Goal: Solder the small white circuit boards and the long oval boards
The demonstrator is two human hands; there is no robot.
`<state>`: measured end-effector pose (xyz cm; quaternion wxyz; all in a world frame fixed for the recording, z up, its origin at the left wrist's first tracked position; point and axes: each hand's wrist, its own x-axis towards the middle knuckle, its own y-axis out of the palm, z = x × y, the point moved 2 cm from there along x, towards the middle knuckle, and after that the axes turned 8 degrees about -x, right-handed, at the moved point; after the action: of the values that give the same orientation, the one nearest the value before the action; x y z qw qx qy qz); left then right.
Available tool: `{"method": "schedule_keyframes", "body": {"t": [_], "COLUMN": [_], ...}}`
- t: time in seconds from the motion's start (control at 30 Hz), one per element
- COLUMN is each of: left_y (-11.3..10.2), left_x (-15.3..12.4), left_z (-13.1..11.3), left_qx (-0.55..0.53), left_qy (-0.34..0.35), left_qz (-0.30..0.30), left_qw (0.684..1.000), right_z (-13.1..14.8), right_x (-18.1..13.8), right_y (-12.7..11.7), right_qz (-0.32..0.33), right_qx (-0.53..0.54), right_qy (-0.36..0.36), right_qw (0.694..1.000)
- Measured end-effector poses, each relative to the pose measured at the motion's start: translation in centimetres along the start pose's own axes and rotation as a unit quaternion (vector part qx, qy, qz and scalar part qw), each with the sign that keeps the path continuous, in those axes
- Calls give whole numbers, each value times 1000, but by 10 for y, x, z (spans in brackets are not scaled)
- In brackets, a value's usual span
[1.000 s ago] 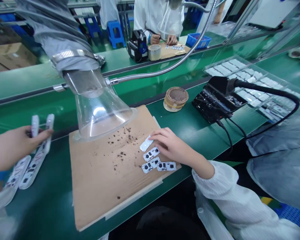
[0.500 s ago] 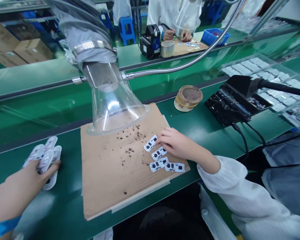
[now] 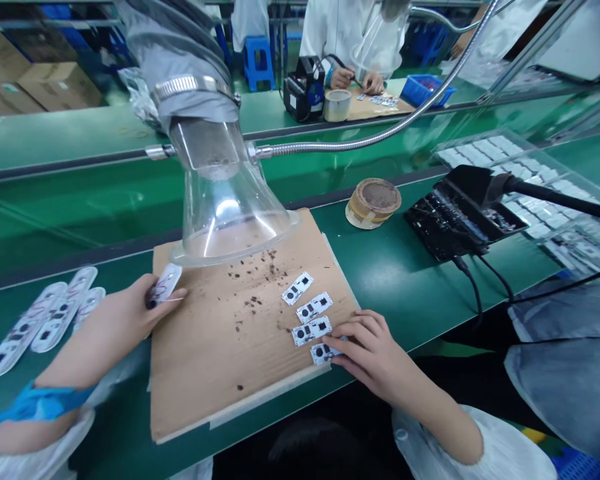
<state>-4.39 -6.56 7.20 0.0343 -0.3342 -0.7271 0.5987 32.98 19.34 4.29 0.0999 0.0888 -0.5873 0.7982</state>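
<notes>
Strip (image 3: 166, 281) in the left hand (image 3: 115, 327) — pinched at one end between thumb and fingers, over the mat's (image 3: 205, 373) left edge — looks thin, light, stiff, like the small board (image 3: 321, 352) under the right hand's (image 3: 375, 353) loose, flat fingertips; edges seem safest to hold.

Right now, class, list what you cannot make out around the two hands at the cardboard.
Head view only:
Lowest board: right end covered by the right hand.
White piece: lower end hidden in the left hand, print blurred.
White strips: markings too small to read.
</notes>
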Motion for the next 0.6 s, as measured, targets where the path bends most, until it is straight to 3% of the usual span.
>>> {"method": "schedule_keyframes", "body": {"t": [0.1,0.2,0.4,0.6], "left_y": [-4,-2,2,9], "left_x": [10,18,11,-8], "left_z": [-28,-38,-40,-51], "left_qx": [-11,-20,-66,-95], "left_qy": [36,66,85,70], "left_qz": [6,1,25,54], "left_qw": [999,998,994,992], "right_z": [10,10,-22,-52], "right_x": [17,39,67,76], "right_y": [5,10,16,5], "right_qz": [2,12,29,18], "right_qx": [-13,-9,-5,43], "right_qy": [-22,-35,-42,-60], "right_qw": [1000,999,999,997]}}
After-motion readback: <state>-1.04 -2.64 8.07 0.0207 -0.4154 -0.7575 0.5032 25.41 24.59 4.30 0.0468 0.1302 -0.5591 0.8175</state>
